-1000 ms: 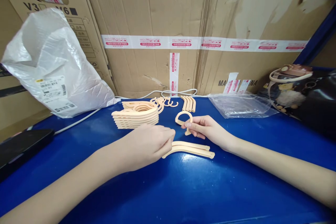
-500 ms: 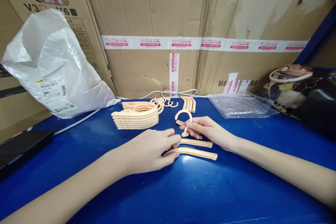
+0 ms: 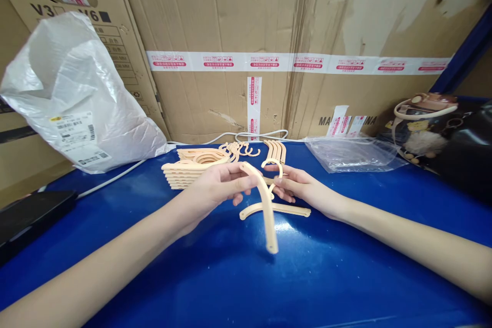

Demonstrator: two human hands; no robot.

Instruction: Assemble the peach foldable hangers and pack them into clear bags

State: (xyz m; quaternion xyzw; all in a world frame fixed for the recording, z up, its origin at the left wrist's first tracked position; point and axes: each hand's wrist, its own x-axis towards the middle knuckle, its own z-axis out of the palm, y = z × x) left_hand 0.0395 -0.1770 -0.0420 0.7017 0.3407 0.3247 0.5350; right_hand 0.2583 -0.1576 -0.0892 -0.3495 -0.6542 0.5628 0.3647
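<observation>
My left hand [image 3: 226, 183] pinches a cream plastic hanger arm [image 3: 268, 215] near its upper end, and the arm slants down toward me above the table. Just to the right, my right hand [image 3: 294, 183] is closed on a cream hanger hook [image 3: 280, 168], its curve facing up. Beneath both hands a second hanger arm [image 3: 290, 209] lies flat on the blue surface. Behind my left hand sits a stack of cream hanger pieces [image 3: 177, 177], partly covered by that hand. Several loose hooks [image 3: 238, 149] and several curved arms [image 3: 275, 150] lie farther back.
A white plastic mailer bag [image 3: 77, 97] leans at the left near a black device [image 3: 34, 215] with a white cable. Cardboard boxes [image 3: 215, 20] wall off the back of the blue table [image 3: 238, 287]. At the right are a clear plastic bag [image 3: 357, 156] and a dark bag [image 3: 469, 148].
My left hand has lifted the nearer hanger arm off the table and tilted it steeply, close to the hook. My right hand still holds the hook in nearly the same place.
</observation>
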